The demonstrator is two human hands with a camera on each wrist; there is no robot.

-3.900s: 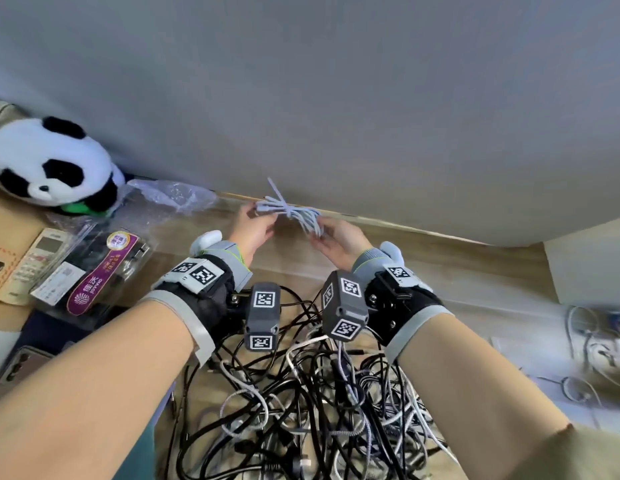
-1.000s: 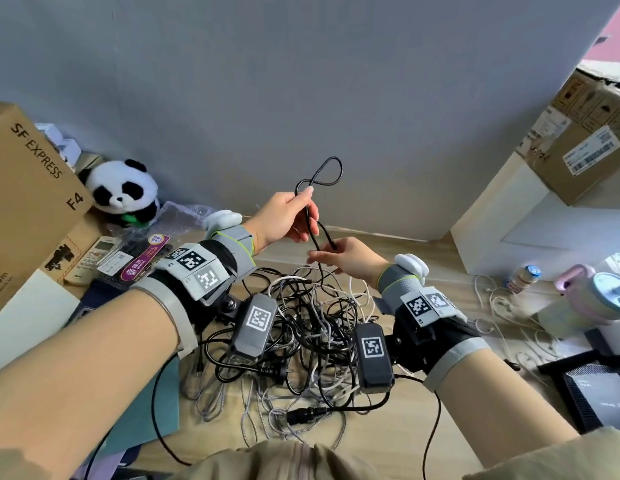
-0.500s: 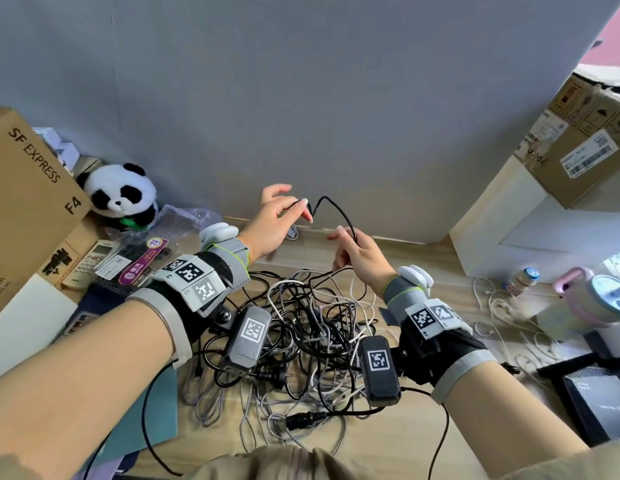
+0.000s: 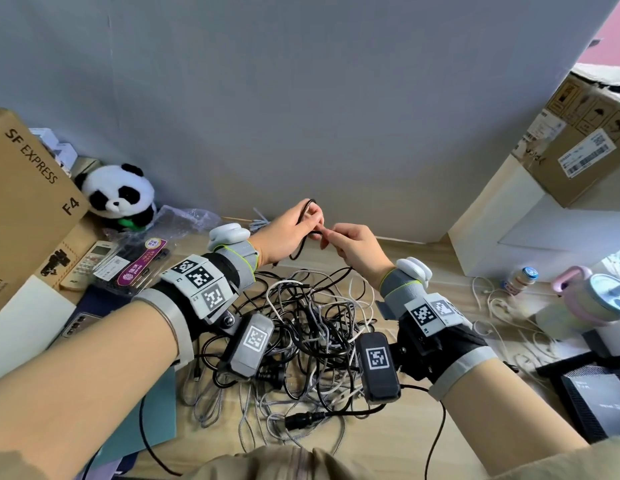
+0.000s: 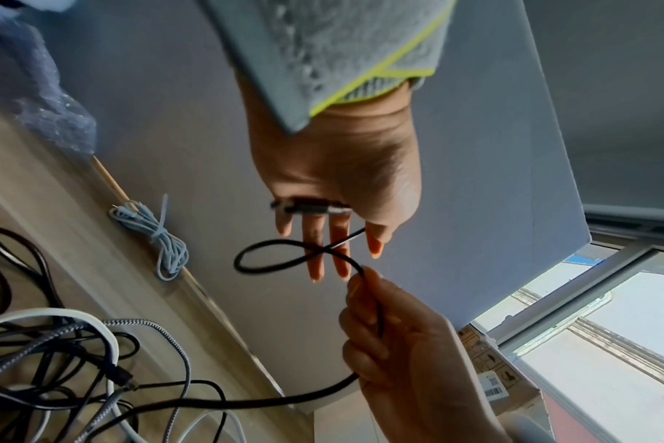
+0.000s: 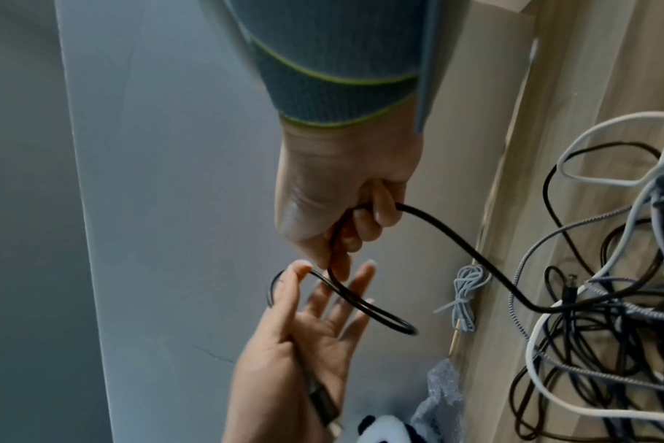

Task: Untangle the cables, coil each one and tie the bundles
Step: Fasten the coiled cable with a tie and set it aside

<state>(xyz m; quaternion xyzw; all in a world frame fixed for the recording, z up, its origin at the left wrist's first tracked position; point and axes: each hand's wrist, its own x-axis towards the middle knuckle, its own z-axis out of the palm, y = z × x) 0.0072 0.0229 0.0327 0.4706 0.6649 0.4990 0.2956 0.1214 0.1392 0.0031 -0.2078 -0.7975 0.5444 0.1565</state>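
My left hand (image 4: 284, 233) is raised with its fingers straight and spread. The black cable (image 5: 238, 260) loops around them, its plug lying across my palm. My right hand (image 4: 353, 247) is just beside it, fingers curled round the same cable, pinching it at the fingertips. From there the cable drops to the tangled pile of cables (image 4: 301, 327) on the wooden floor (image 4: 388, 443). A tied pale blue bundle (image 5: 160, 236) lies by the wall.

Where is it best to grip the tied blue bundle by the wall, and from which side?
Probably at the tied waist of the bundle, where the strands are cinched narrow. Come from above, on the near side: the wall stands right behind it.
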